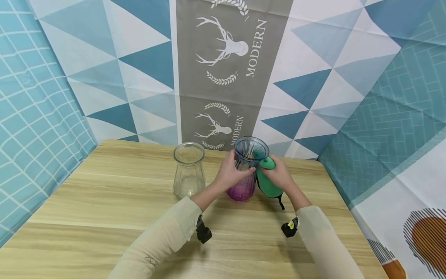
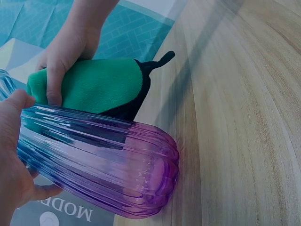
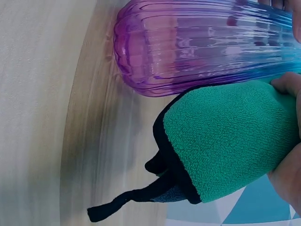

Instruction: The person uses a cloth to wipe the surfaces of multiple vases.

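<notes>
A ribbed glass vase [image 1: 241, 189], blue at the top and fading to purple at the base, stands at the far side of the wooden table. My left hand [image 1: 230, 172] grips it below the flared rim, thumb across the near side. My right hand [image 1: 280, 174] holds a green towel [image 1: 269, 185] with black edging and a black hanging loop against the vase's right side. In the right wrist view the towel [image 3: 225, 136] lies along the glass, folded, its loop hanging free over the table. The left wrist view shows fingers curled around the vase [image 2: 103, 160].
Left of the coloured vase stands a clear glass vase [image 1: 189, 180]. The wooden table [image 1: 115, 201] ends at a wall hung with patterned cloth [image 1: 139, 69]. A black wrist camera [image 1: 203, 231] hangs below the left sleeve, another [image 1: 289, 228] below the right.
</notes>
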Motion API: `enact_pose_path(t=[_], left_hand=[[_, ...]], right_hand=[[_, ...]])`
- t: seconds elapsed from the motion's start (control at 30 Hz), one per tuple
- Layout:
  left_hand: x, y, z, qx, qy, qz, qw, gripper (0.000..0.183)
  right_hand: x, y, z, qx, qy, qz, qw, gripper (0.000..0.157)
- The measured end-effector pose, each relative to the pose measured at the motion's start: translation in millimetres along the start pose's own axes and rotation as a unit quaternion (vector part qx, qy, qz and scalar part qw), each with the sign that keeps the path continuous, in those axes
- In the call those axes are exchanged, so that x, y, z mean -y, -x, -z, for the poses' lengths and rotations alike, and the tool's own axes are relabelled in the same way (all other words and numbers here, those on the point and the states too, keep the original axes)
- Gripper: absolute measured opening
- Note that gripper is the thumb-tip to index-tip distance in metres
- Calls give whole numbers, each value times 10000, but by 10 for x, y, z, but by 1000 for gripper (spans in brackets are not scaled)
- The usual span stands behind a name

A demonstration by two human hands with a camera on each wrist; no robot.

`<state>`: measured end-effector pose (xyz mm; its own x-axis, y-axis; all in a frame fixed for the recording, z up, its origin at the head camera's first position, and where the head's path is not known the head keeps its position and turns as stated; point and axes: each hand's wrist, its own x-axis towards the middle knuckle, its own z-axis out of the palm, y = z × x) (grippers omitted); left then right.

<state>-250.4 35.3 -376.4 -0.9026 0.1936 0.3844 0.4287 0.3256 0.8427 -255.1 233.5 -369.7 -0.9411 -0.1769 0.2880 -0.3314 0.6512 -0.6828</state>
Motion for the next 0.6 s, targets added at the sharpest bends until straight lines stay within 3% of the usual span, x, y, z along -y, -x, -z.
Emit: enact_pose_path(t=[0.6], left_hand=[[3, -9, 9, 118, -122, 17, 9999, 74]], right_hand=[[-73, 28, -77, 168, 207, 284, 9992, 27]])
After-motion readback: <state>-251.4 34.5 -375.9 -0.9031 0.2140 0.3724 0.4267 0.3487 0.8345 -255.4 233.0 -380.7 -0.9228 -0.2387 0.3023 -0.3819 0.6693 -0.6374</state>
